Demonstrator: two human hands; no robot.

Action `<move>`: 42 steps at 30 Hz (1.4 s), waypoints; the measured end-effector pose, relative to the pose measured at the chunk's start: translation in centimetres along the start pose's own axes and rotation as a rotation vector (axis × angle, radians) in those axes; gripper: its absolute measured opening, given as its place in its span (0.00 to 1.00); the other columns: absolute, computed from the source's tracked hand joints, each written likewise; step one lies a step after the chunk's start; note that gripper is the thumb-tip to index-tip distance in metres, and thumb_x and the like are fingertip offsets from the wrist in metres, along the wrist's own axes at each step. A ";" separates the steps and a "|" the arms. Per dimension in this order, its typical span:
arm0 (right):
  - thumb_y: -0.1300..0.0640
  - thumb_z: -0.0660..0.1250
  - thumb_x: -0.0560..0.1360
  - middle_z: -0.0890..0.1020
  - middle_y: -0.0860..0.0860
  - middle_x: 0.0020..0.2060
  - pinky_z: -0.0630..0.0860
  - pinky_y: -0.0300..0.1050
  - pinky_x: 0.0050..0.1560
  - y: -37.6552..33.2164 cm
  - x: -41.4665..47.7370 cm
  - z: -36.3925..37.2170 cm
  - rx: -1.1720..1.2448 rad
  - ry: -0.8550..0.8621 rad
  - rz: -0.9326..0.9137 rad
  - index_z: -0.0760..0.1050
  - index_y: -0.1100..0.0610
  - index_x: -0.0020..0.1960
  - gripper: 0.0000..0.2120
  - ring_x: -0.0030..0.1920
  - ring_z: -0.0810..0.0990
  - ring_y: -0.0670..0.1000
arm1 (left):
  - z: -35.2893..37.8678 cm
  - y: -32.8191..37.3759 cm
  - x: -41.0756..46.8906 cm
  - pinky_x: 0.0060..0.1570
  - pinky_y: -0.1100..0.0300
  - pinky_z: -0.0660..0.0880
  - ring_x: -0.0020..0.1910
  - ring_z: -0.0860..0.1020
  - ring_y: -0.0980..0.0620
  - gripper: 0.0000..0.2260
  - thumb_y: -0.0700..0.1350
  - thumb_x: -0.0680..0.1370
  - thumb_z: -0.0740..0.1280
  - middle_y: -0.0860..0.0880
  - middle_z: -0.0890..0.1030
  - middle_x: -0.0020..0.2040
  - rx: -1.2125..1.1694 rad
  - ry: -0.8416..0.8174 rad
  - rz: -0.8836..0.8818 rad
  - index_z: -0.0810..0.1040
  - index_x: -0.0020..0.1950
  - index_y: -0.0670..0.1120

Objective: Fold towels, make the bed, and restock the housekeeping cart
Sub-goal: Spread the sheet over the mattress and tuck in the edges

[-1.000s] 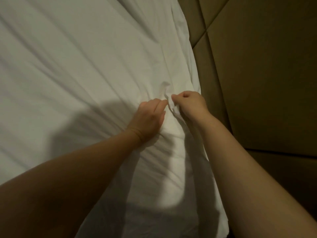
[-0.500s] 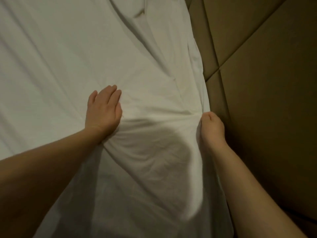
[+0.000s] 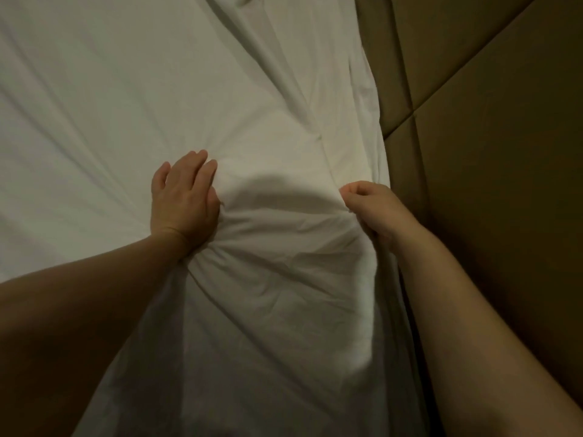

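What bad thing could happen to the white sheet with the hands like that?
1. The sheet is bunched into creases between the left hand, which presses flat, and the right hand, which pinches its edge. An uneven pull may press those creases in.
2. The right hand works close beside the padded panel. The edge could slip from the pinch, or the knuckles might bump the panel.
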State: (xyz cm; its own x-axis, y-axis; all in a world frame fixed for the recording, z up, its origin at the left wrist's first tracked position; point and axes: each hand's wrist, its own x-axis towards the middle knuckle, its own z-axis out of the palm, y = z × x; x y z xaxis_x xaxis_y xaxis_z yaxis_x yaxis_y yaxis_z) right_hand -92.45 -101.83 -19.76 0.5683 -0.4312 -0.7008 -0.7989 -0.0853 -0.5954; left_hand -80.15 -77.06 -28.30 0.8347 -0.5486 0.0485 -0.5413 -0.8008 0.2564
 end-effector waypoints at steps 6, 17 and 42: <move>0.61 0.67 0.75 0.77 0.47 0.30 0.69 0.33 0.28 -0.2 0.1 0.0 0.116 0.092 -0.120 0.78 0.53 0.41 0.06 0.29 0.73 0.43 | 0.1 -0.1 -0.1 0.65 0.40 0.61 0.65 0.71 0.38 0.21 0.47 0.76 0.53 0.38 0.73 0.66 -0.018 0.042 0.038 0.73 0.64 0.38; 0.49 0.66 0.76 0.75 0.48 0.58 0.75 0.44 0.51 -1.8 1.8 1.3 0.131 0.296 -0.069 0.68 0.49 0.65 0.19 0.49 0.76 0.48 | 0.4 -0.3 0.0 0.63 0.42 0.63 0.63 0.73 0.39 0.20 0.47 0.76 0.55 0.39 0.75 0.64 -0.022 0.094 0.069 0.74 0.62 0.39; 0.59 0.57 0.81 0.75 0.51 0.45 0.70 0.43 0.45 -4.7 5.4 0.8 -0.283 0.614 -0.291 0.71 0.58 0.59 0.10 0.47 0.75 0.52 | 1.1 -0.7 0.3 0.63 0.51 0.60 0.63 0.68 0.45 0.19 0.47 0.74 0.55 0.42 0.75 0.63 -0.003 0.183 0.096 0.72 0.63 0.44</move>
State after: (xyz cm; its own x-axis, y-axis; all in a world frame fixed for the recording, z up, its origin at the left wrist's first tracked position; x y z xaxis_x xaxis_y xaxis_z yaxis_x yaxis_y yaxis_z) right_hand -85.48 -103.08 -21.08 0.6188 -0.7740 -0.1345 -0.7003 -0.4658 -0.5410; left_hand -79.67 -76.92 -29.54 0.7839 -0.5693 0.2478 -0.6192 -0.7461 0.2447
